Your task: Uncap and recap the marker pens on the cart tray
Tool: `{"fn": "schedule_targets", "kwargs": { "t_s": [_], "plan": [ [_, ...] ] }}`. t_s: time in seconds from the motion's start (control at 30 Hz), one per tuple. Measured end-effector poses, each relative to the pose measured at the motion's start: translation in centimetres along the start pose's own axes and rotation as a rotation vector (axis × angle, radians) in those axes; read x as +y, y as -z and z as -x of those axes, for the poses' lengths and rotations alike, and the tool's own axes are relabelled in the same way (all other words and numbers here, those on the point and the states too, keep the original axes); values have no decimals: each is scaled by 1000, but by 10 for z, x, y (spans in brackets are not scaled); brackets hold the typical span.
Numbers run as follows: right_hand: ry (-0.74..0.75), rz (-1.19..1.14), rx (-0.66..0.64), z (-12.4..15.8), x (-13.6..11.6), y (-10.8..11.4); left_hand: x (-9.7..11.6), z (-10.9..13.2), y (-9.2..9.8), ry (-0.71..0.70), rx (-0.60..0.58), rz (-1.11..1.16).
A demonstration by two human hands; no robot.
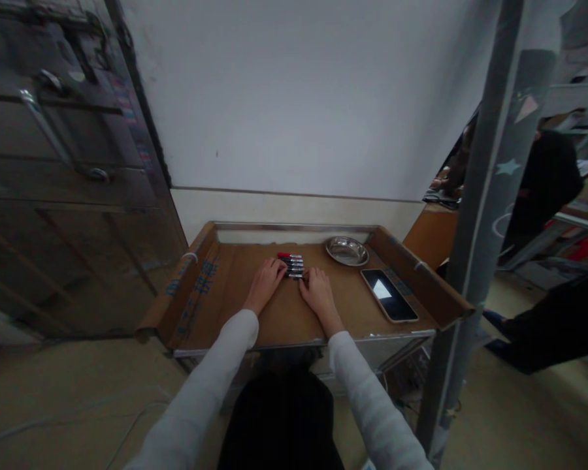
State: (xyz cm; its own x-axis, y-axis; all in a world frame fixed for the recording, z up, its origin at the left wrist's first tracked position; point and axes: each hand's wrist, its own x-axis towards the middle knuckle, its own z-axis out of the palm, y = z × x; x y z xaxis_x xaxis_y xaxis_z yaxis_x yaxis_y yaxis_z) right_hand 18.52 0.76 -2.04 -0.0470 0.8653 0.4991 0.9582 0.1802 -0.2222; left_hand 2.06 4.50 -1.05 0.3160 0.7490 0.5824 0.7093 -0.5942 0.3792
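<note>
Several markers lie side by side in a short stack of rows on the cardboard-lined tray [255, 313]. A red-capped marker [289, 255] is farthest from me, with black-and-white markers [294, 266] on my side of it. My left hand [268, 279] rests at their left ends, fingers curled and together at the black caps. At the right end of the nearest black marker [294, 276], my right hand [317, 290] has its fingers closed in a pinch. Parts of the caps and the marker ends are hidden by my fingertips.
A round shallow metal dish [347, 251] stands at the back right of the tray. Nearer me lies a phone [389, 296]. A grey post [485, 196] rises right of the tray, with a person [551, 176] beyond it. A metal door [68, 196] is on the left.
</note>
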Motion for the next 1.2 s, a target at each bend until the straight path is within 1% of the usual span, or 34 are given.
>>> {"fn": "schedule_targets", "kwargs": {
  "t_s": [0.23, 0.37, 0.4, 0.47, 0.57, 0.73, 0.83, 0.93, 1.07, 1.13, 1.2],
  "plan": [
    [-29, -8, 16, 1, 2, 2, -2, -1, 1, 1, 32, 71],
    [-78, -150, 104, -1, 5, 4, -1, -1, 2, 0, 50, 107],
    [-75, -198, 125, -1, 6, 4, 0, -1, 2, -11, 48, 119],
    [-21, -285, 141, -3, 5, 3, 1, 0, 2, -45, 30, 140],
    [69, -372, 121, -4, 3, 1, 2, 0, 3, -87, 10, 159],
    [70, -423, 114, -4, 2, -1, 5, 1, 5, -135, 10, 183],
    [53, -406, 95, -3, 2, 0, 5, 1, 6, -178, 2, 180],
    [53, -359, 48, -4, -1, 3, 6, 2, 7, -193, -2, 165],
    [129, -315, -12, -4, -6, 7, 8, 3, 8, -194, -25, 146],
    [148, -309, -9, -3, -7, 9, 8, 3, 8, -201, -32, 122],
    [135, -304, 4, -3, -6, 9, 7, 3, 7, -207, -35, 91]
  ]
}}
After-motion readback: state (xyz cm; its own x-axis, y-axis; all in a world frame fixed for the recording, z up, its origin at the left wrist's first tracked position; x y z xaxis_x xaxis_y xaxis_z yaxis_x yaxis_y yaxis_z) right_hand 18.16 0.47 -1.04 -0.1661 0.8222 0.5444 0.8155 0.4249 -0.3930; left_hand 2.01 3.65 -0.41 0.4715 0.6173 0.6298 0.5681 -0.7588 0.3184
